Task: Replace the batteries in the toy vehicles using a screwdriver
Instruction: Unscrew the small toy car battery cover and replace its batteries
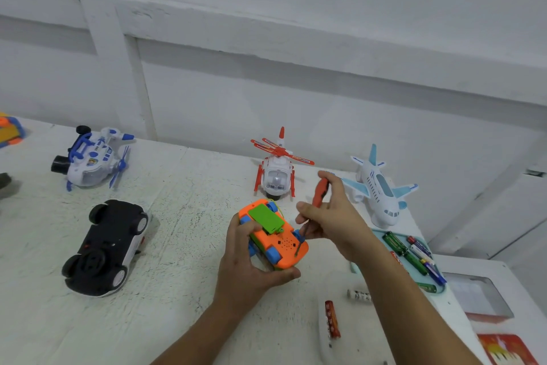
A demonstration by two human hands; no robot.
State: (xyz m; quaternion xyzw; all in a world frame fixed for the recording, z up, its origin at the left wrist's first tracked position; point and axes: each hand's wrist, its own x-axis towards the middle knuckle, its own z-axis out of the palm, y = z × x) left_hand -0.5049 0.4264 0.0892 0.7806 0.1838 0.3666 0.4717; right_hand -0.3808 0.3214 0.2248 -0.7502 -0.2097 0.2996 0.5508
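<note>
Nearest on the white tabletop [183, 187] lie two loose batteries, a red one [332, 318] and a white one [359, 295], close to each other and both below the right forearm.

Just beyond them, the left hand [248, 255] holds the small orange toy car [273, 239] belly-up, with the fingers curled around its side and the thumb under its near end. The car's green battery cover [264, 218] faces upward.

The right hand [331, 216] is clamped around one screwdriver [321, 193] with a red-orange handle. Its thin shaft slants down and the tip touches the car's underside, near a blue wheel.

To the right sits one pale blue tray [380, 236] holding several green and blue batteries [414, 255] — their exact number cannot be told.

To the left, a black toy car [105, 249] lies upside down, well apart from the hands.

Farther back are three more toys: a red and white helicopter [276, 169] standing upright, a white and blue airplane [379, 190] standing to the right, and a blue and white aircraft [91, 157] tipped on its side to the left.

That makes five toy vehicles in full view — plus part of an orange and yellow toy [9, 130] at the left edge.
</note>
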